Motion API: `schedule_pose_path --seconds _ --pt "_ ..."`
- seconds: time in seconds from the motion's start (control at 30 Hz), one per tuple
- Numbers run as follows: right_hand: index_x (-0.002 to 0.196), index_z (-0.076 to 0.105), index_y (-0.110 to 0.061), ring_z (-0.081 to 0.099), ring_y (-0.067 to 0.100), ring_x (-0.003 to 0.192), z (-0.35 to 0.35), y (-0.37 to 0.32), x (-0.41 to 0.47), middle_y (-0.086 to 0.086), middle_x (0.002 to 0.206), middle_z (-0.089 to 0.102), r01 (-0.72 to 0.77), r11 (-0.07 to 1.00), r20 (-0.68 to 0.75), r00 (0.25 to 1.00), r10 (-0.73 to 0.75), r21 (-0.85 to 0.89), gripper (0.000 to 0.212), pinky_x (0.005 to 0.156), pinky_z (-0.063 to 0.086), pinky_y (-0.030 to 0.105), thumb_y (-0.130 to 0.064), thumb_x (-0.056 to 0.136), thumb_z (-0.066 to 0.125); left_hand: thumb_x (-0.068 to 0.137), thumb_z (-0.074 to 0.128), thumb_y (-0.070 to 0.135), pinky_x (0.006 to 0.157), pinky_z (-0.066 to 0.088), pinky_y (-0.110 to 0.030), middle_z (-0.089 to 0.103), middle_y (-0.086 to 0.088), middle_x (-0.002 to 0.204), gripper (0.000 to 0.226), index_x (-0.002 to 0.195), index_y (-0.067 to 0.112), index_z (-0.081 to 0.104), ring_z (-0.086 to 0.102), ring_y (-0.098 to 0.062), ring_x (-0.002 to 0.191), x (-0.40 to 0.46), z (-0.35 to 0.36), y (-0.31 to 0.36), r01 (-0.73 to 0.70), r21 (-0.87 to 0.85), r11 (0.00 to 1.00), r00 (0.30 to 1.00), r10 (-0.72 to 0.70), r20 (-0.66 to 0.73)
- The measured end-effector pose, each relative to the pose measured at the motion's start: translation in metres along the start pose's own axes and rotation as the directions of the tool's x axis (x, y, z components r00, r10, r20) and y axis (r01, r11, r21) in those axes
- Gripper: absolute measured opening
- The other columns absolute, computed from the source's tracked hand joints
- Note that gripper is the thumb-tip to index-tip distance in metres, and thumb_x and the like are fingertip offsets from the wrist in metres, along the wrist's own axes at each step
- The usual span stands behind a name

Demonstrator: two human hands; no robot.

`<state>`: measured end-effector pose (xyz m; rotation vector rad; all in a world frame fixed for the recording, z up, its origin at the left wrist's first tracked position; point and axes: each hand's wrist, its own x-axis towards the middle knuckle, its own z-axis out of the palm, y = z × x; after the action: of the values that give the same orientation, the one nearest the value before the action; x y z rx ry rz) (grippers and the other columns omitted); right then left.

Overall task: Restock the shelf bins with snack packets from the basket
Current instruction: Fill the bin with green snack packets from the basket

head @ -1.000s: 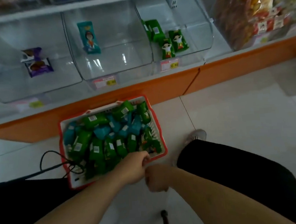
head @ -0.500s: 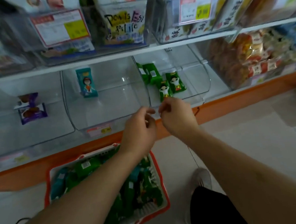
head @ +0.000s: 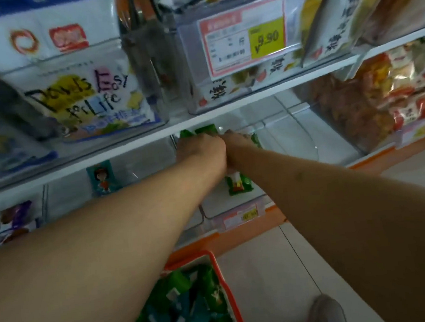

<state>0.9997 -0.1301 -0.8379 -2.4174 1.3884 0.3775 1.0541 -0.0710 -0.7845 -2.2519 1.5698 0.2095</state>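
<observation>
Both my arms reach side by side into the clear shelf bin (head: 295,142) on the lower shelf. My left hand (head: 201,150) and my right hand (head: 235,143) touch each other deep inside it, knuckles toward me, fingers hidden. Green snack packets (head: 204,130) show just beyond the fingertips, against the bin's back. Another green packet (head: 238,184) lies on the bin floor under my wrists. Whether either hand holds a packet I cannot tell. The red-rimmed basket (head: 227,289) stands on the floor below, full of green and teal packets (head: 185,316).
The neighbouring bin on the left holds one teal packet (head: 101,179); further left lies a purple packet (head: 15,224). The upper shelf carries full bins with a price tag (head: 246,43). A full bin of red-orange snacks (head: 394,91) is at the right. My shoe (head: 327,310) is beside the basket.
My hands rose from the basket to the front of the shelf, then pushed into the green-packet bin. The view tilted up and closer to the shelf.
</observation>
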Motion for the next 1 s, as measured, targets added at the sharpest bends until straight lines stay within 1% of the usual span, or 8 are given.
schedule_pose_path --seconds 0.2,0.3,0.37,0.43,0.53,0.73,0.83,1.0 --pt "0.144 0.047 -0.035 0.051 0.036 0.129 0.000 0.024 0.000 0.012 0.133 0.060 0.105 0.982 -0.184 0.980 -0.075 0.156 0.054 0.109 0.040 0.053 -0.029 0.093 0.062 0.105 0.050 0.024 0.107 0.044 -0.037 0.050 -0.016 0.149 0.045 0.149 0.010 0.047 0.051 -0.030 0.136 0.020 0.017 0.012 0.007 0.086 0.996 0.996 -0.015 0.091" --pt "0.136 0.056 -0.038 0.060 0.028 0.106 -0.018 0.050 -0.008 0.006 0.122 0.063 0.106 0.896 -0.228 0.974 -0.005 0.432 0.042 0.082 0.051 0.032 -0.035 0.094 0.059 0.101 0.054 0.032 0.092 0.050 -0.036 0.051 -0.015 0.146 0.047 0.145 0.013 0.051 0.055 -0.030 0.130 0.027 0.027 0.017 0.003 0.036 0.999 0.989 -0.008 0.148" --pt "0.127 0.062 -0.031 0.060 0.025 0.095 -0.029 0.066 -0.010 0.005 0.114 0.065 0.100 0.719 -0.236 0.968 0.091 0.688 0.029 0.072 0.049 0.029 -0.035 0.099 0.054 0.095 0.062 0.042 0.088 0.052 -0.038 0.049 -0.019 0.148 0.059 0.145 0.013 0.050 0.057 -0.033 0.126 0.035 0.031 0.021 0.053 -0.061 0.997 0.988 -0.044 0.147" --pt "0.131 0.064 -0.012 0.060 0.030 0.094 -0.038 0.074 -0.007 0.016 0.119 0.065 0.066 0.439 -0.149 0.976 0.157 0.896 0.033 0.071 0.050 0.025 -0.024 0.105 0.047 0.086 0.070 0.048 0.092 0.053 -0.041 0.047 -0.021 0.147 0.074 0.147 0.014 0.046 0.056 -0.036 0.124 0.039 0.032 0.023 0.116 -0.149 0.982 0.985 -0.095 0.142" --pt "0.127 0.066 -0.003 0.057 0.029 0.065 -0.044 0.076 -0.021 0.017 0.086 0.062 -0.065 0.025 0.058 0.973 0.221 0.998 0.034 0.042 0.038 0.017 -0.022 0.103 0.052 0.091 0.067 0.038 0.101 0.052 -0.043 0.046 -0.019 0.148 0.063 0.147 0.016 0.047 0.054 -0.036 0.127 0.043 0.032 0.026 0.155 -0.312 0.937 0.984 -0.118 0.132" --pt "0.098 0.067 -0.014 0.050 0.023 0.052 -0.028 0.073 -0.026 0.010 0.067 0.061 -0.093 -0.218 0.141 0.966 0.215 0.971 0.028 0.053 0.034 0.026 -0.028 0.102 0.043 0.101 0.049 0.023 0.094 0.046 -0.033 0.047 -0.021 0.150 0.045 0.143 0.008 0.051 0.052 -0.034 0.128 0.056 0.042 0.031 0.211 -0.618 0.757 0.977 -0.187 0.105" --pt "0.095 0.064 -0.013 0.048 0.021 0.052 -0.022 0.073 -0.013 0.010 0.072 0.060 -0.095 -0.209 0.143 0.962 0.231 0.973 0.027 0.052 0.036 0.027 -0.038 0.101 0.055 0.096 0.053 0.023 0.095 0.054 -0.039 0.044 -0.024 0.151 0.046 0.139 0.005 0.056 0.058 -0.038 0.120 0.052 0.043 0.031 0.261 -0.697 0.668 0.959 -0.262 0.108" --pt "0.097 0.071 -0.008 0.060 0.020 0.065 -0.018 0.076 -0.001 0.007 0.079 0.067 -0.030 0.206 -0.037 0.949 0.314 0.978 0.014 0.050 0.046 0.025 -0.016 0.087 0.077 0.097 0.061 0.024 0.118 0.031 -0.051 0.011 -0.017 0.168 0.047 0.141 0.008 0.056 0.030 -0.043 0.143 0.035 0.041 0.032 0.226 -0.592 0.774 0.959 -0.283 -0.003"
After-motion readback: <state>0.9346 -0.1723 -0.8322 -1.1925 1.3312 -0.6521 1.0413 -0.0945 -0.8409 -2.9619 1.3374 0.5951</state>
